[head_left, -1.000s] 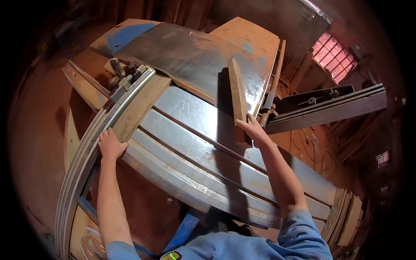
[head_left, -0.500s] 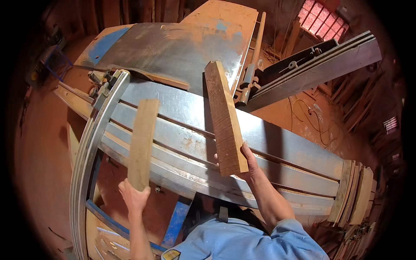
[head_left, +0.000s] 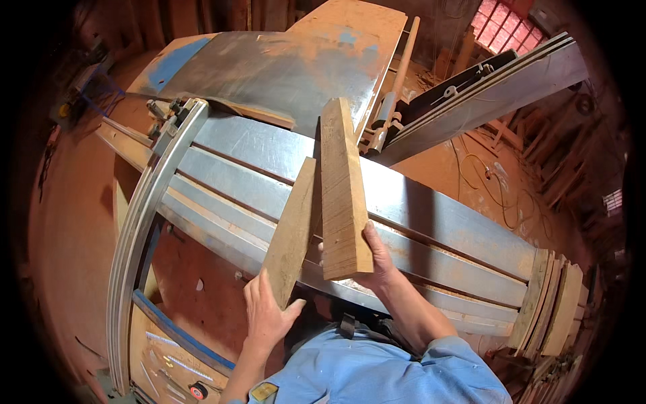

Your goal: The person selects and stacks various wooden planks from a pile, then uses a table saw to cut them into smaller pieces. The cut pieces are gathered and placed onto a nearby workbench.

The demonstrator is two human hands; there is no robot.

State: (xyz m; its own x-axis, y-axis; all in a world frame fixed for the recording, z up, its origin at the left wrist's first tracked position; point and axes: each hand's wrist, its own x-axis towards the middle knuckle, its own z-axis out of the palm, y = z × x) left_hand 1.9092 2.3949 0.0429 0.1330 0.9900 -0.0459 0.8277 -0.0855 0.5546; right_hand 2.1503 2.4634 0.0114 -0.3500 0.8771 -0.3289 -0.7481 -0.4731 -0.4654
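My left hand (head_left: 267,313) grips the near end of a flat, pale wooden board (head_left: 291,232), its thumb spread along the right side. The board slants up and to the right. My right hand (head_left: 382,264) is closed around the lower end of a thicker, rough-sawn wooden plank (head_left: 342,202), thumb on the right edge, other fingers mostly hidden behind it. Both pieces are held over the slotted metal table (head_left: 437,215) of a saw-like machine. The board's far tip is close beside the plank's left face; whether they touch I cannot tell.
A curved-looking metal fence (head_left: 145,195) crosses the table's left end. Several boards (head_left: 562,310) stand stacked at its right end. Behind are a dusty dark tabletop (head_left: 269,74) and a grey metal beam (head_left: 484,101). A shelf (head_left: 168,357) at lower left holds small items.
My left hand has moved right with the board, tilting it toward the plank. My right hand has shifted the plank slightly left and turned it more upright in view.
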